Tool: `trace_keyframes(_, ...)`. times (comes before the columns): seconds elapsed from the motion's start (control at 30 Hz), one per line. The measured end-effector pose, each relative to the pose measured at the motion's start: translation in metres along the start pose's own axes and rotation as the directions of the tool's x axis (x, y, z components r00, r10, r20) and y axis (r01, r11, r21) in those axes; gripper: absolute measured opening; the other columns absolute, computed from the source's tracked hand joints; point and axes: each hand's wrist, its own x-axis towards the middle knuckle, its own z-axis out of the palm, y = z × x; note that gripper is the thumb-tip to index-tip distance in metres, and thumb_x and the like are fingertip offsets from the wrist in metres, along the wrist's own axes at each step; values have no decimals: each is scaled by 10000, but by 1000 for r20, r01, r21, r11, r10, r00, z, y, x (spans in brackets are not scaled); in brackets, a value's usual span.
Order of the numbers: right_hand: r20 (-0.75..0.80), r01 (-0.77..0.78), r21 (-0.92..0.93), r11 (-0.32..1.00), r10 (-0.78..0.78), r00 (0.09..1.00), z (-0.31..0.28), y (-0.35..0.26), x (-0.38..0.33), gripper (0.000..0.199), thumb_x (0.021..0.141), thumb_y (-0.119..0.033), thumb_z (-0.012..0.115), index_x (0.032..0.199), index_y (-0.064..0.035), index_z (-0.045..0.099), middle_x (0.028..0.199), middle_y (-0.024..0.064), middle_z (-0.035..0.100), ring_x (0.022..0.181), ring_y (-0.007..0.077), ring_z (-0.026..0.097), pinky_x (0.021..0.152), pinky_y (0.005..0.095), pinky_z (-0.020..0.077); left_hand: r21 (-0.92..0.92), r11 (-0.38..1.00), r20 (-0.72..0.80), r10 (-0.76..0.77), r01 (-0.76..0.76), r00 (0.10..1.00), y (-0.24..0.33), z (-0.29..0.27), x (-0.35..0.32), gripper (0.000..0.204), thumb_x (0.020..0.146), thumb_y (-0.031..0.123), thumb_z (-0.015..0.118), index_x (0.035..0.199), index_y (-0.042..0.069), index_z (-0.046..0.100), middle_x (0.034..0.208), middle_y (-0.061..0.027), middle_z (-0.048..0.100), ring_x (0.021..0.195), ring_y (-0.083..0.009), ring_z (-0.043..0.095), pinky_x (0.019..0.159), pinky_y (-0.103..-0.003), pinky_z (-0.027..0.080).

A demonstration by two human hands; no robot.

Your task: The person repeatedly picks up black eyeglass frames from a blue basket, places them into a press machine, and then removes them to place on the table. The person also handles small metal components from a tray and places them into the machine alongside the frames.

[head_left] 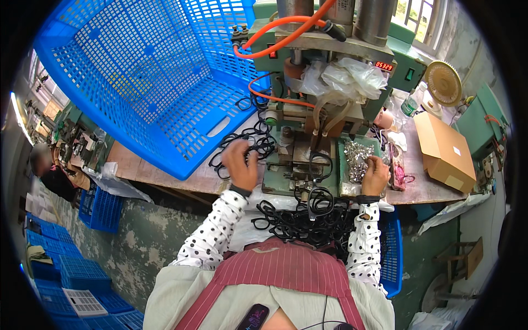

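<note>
My left hand [240, 169] is over a loose heap of black eyeglass frames [258, 138] on the table, left of the press. Its thumb stands apart from the fingers and nothing shows in it; the fingertips are slightly blurred. My right hand [376, 177] is at the right side of a green tray [345, 188] that holds small silvery metal parts [356, 159]. Its fingers are curled together at the parts, and what they pinch is hidden. Between my hands, a single black eyeglass frame [320, 165] sits at the press [300, 151]. More black frames [308, 223] are piled before me.
A big blue plastic basket [192, 140] leans at the left of the press. Orange hoses [286, 22] loop over the machine. An open cardboard box [445, 151] and a bottle [410, 104] are on the right. Blue crates [82, 273] stand on the floor; a person [58, 176] is far left.
</note>
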Motion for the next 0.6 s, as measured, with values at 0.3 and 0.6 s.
trace_keyframes(0.3,-41,-21,70,997,24,999,-10,-11,1,69,816,-194,708,880,-172,696,816,26,691,781,216,620,753,367,426,378,894,110,-300,240,947,-82,13,3,176,861,280,661,946,127,652,939,-37,615,937,-284,552,788,-451,385)
trace_keyframes(0.6,-36,43,219,975,-36,999,-9,-48,12,93,782,-111,714,868,-144,712,808,41,680,795,248,594,751,362,452,-147,963,72,239,-227,968,48,-21,50,267,786,45,642,1050,69,610,889,-74,625,830,-275,571,805,-413,382)
